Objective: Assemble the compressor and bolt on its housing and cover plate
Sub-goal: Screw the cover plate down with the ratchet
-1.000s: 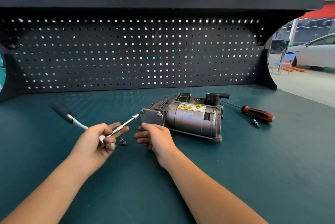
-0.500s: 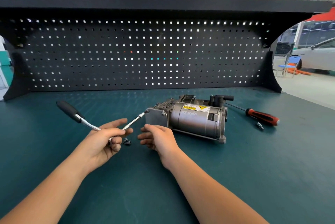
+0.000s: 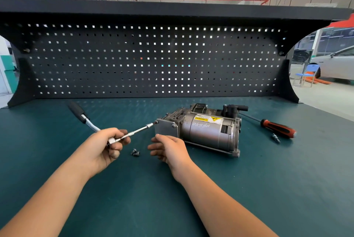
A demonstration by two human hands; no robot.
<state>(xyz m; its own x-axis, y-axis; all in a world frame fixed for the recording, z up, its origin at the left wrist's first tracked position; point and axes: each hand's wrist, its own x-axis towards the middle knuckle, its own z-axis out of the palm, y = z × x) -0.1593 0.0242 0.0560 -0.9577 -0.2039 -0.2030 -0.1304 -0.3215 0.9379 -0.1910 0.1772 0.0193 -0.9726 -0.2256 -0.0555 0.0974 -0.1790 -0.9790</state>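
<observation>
A grey metal compressor (image 3: 207, 130) with a yellow warning label lies on its side on the green bench. A square cover plate (image 3: 165, 128) closes its left end. My left hand (image 3: 104, 145) grips the head of a ratchet wrench (image 3: 87, 121); its black handle points up and left. The ratchet's extension bar (image 3: 137, 131) runs to a bolt at the plate's upper left corner. My right hand (image 3: 168, 147) rests against the plate's lower edge with fingers loosely curled, holding nothing. Loose bolts (image 3: 135, 152) lie between my hands.
A red-and-black screwdriver (image 3: 275, 127) lies right of the compressor, with a small bit (image 3: 275, 138) just in front of it. A black pegboard (image 3: 153, 60) walls the bench's back. The bench's right edge drops to a workshop floor.
My left hand has turned on the ratchet head and its fingers have closed round it. The handle has swung slightly upward. My right hand stays at the plate.
</observation>
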